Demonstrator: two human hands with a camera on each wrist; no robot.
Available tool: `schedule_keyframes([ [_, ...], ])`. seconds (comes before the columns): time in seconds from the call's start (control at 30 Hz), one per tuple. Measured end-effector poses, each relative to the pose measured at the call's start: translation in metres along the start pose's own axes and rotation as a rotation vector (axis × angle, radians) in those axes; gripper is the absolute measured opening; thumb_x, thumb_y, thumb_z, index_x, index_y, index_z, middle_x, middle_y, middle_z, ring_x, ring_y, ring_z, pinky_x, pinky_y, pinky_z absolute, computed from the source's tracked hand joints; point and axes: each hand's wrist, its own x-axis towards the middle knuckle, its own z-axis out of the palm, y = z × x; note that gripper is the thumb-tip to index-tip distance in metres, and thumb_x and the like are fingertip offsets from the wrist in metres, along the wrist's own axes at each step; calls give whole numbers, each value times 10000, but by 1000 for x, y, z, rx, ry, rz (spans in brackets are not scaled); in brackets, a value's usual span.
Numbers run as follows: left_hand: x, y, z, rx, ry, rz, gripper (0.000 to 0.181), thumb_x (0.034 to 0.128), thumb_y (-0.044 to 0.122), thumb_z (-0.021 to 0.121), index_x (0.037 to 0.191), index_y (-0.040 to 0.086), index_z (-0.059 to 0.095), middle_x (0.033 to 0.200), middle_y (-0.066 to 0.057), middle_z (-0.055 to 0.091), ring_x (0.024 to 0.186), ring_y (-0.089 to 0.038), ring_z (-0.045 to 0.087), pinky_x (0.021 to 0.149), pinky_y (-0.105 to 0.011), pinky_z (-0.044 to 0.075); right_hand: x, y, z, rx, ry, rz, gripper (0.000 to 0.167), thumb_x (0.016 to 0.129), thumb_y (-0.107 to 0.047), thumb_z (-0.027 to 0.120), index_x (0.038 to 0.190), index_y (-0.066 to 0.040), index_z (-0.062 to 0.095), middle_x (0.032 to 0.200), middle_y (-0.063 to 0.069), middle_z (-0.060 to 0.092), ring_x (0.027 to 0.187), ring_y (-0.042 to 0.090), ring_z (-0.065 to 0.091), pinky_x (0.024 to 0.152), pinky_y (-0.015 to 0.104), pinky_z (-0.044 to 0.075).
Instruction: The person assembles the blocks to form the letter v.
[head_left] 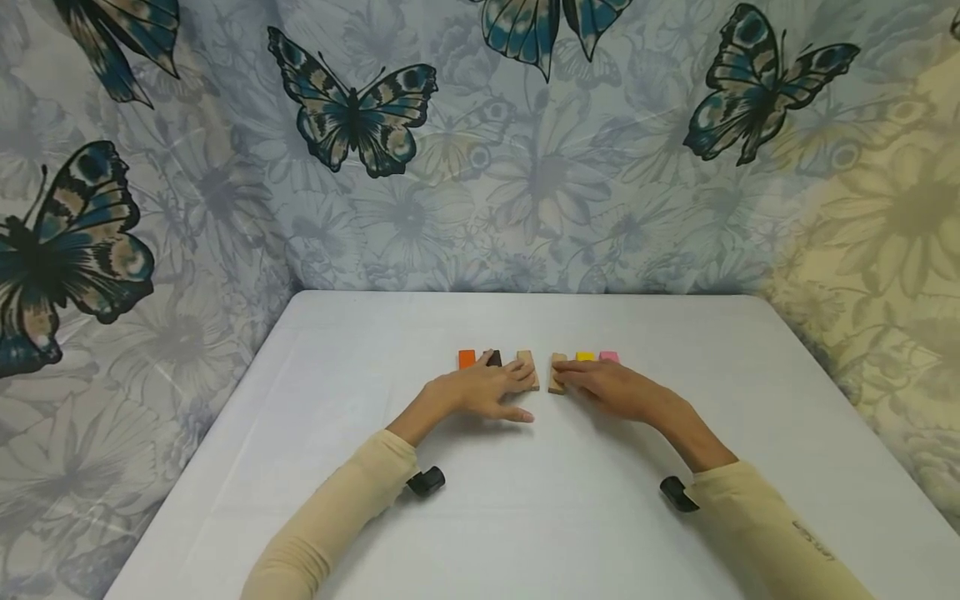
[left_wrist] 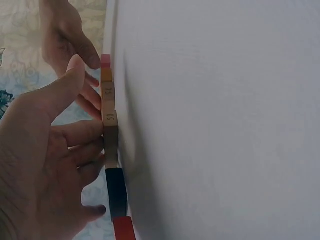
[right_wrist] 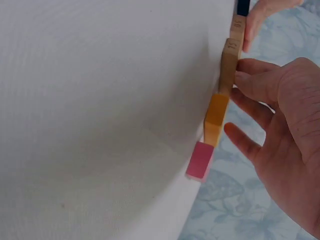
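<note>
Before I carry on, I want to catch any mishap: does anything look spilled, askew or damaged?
No, nothing stands out. Orange block, black block, two wooden blocks, yellow block and pink block form a rough row on the table, with no spill or damage visible. The left hand and right hand hide parts of some.

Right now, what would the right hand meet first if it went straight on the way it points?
The right hand would meet the wooden block marked 75, which it seems to touch; beyond, perhaps the block marked 50.
</note>
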Motion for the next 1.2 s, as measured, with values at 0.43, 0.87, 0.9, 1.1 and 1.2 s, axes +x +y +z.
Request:
schedule_keyframes([
  [0.43, 3, 11, 1, 5, -4, -78, 888, 989, 727, 496, 1670, 211, 254, 1772, -2, 159, 1655, -188, 154, 1289, -703, 99, 4, 0, 1, -28, -24, 2, 498, 967, 65, 639, 1459, 2, 592, 1551, 212, 552, 1409, 428, 554, 1100, 551, 503],
  [0.87, 4, 16, 1, 38, 13, -87, 894, 976, 745, 500, 1664, 216, 284, 1768, -35, 181, 1644, -228, 209, 1251, -760, 131, 7, -2, 0, -53, -10, -35, 462, 959, 77, 632, 1418, 20, 625, 1502, 233, 591, 1367, 434, 591, 1068, 550, 525],
  [0.9, 4, 17, 0, 42, 14, -86, 893, 977, 741, 503, 1663, 211, 287, 1767, -37, 182, 1643, -234, 212, 1247, -765, 134, 7, -2, 0, -53, -11, -35, 465, 957, 79, 634, 1417, 19, 626, 1502, 233, 591, 1367, 433, 591, 1069, 548, 525],
  [1.1, 3, 20, 0, 74, 20, -85, 906, 974, 752, 492, 1663, 200, 291, 1765, -43, 195, 1639, -247, 229, 1239, -769, 158, 8, -2, -1, -62, -12, -45, 472, 942, 84, 652, 1408, 12, 638, 1496, 233, 597, 1357, 431, 600, 1059, 542, 534],
  [1.2, 3, 21, 0, 91, 21, -92, 913, 971, 767, 478, 1665, 208, 285, 1765, -42, 196, 1640, -242, 229, 1241, -763, 166, 8, -2, -2, -66, -8, -50, 470, 936, 85, 659, 1399, 4, 648, 1492, 229, 603, 1349, 429, 608, 1050, 540, 540],
])
